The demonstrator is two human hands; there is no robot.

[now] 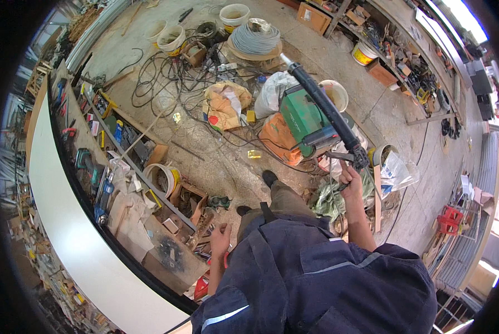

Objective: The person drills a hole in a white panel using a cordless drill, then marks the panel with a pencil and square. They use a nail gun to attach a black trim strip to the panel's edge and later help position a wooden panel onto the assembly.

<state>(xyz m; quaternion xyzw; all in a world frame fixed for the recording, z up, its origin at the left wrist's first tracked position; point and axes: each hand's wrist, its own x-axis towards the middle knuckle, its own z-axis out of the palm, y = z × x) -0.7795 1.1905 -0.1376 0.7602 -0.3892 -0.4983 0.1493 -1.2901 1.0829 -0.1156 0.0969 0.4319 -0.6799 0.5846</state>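
My right hand (350, 181) is closed around the handle of a black caulking gun (328, 108). Its long barrel slants up and to the left, ending in a pale nozzle (285, 58). Behind the barrel stands a green machine box (302, 114), with an orange bag (280, 138) beside it. Low at my left side, near the workbench edge, hangs my left hand (220, 239). Its fingers are loosely bent, and I see nothing held in them.
A cluttered workbench (166, 245) runs along my left, bearing a teal cordless drill (85, 161). Beyond it lies a long white panel (74, 222). Tangled black cables (160, 89), a coil of grey cable (255, 40) and a paper sack (224, 106) litter the floor ahead. Shelving (400, 55) stands far right.
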